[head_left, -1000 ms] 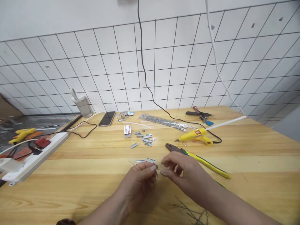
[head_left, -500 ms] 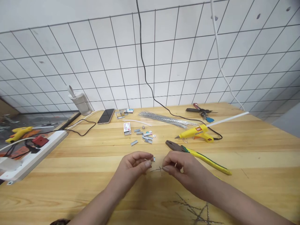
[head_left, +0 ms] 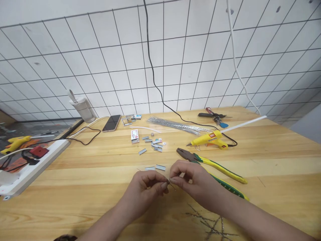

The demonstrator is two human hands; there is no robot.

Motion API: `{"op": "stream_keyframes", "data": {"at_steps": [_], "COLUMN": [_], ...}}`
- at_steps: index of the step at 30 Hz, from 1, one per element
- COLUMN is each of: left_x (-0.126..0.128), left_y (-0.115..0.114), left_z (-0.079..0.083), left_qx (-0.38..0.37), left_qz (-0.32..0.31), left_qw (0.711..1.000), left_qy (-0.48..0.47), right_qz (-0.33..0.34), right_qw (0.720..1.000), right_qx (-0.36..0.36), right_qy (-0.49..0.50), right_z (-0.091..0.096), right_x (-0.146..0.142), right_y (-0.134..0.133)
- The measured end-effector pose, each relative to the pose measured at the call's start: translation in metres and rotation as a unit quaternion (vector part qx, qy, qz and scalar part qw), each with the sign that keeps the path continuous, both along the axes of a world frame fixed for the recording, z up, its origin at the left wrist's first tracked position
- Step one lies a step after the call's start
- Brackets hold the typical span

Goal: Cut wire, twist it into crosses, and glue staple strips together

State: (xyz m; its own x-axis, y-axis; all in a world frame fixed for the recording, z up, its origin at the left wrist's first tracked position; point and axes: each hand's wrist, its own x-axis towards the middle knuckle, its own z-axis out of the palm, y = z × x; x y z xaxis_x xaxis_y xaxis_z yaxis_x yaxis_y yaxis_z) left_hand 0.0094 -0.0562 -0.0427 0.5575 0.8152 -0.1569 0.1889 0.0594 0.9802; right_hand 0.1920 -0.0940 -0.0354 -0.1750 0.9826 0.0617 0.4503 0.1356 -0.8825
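Note:
My left hand (head_left: 150,187) and my right hand (head_left: 189,175) meet fingertip to fingertip just above the wooden table (head_left: 100,190). Both are closed in a pinch on a short, thin twisted wire (head_left: 173,186); one end sticks out below the fingertips, and the fingers hide the rest. Two strips of staples (head_left: 160,167) lie just beyond my left hand. A pair of pliers (head_left: 223,170) with yellow and green handles rests beside my right hand, its lower handle partly covered by my forearm. Several twisted wire pieces (head_left: 213,225) are heaped under my right forearm.
Farther back lie more staple strips (head_left: 156,145), a small staple box (head_left: 134,135), a bundle of straight wires (head_left: 175,125) and a yellow glue gun (head_left: 209,139). A phone (head_left: 111,123) and a power strip (head_left: 37,167) are at the left. Keys (head_left: 218,118) lie at the back right.
My hands have come together, and my left fingers now pinch the wire that my right hand held. Two staple strips beyond my left hand have come into fuller view. The camera has shifted slightly.

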Motion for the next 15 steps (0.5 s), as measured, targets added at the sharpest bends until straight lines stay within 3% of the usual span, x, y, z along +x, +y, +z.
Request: {"op": "stream_keyframes", "data": {"at_steps": [3, 5, 15], "left_x": [0.000, 0.000, 0.005], "left_y": [0.002, 0.003, -0.001], "left_z": [-0.002, -0.003, -0.003], "left_qx": [-0.096, -0.121, -0.150], "left_qz": [0.014, 0.021, 0.073], "left_qw": [0.994, 0.989, 0.979], "left_qy": [-0.059, -0.082, -0.118], "right_qz": [0.000, 0.005, 0.023], "right_qw": [0.988, 0.972, 0.924], "right_qx": [-0.099, -0.157, -0.263], "right_qy": [0.115, 0.174, 0.277], "right_z": [-0.002, -0.005, -0.016], "right_x": [-0.003, -0.005, -0.011], "right_y": [0.002, 0.002, 0.001]}}
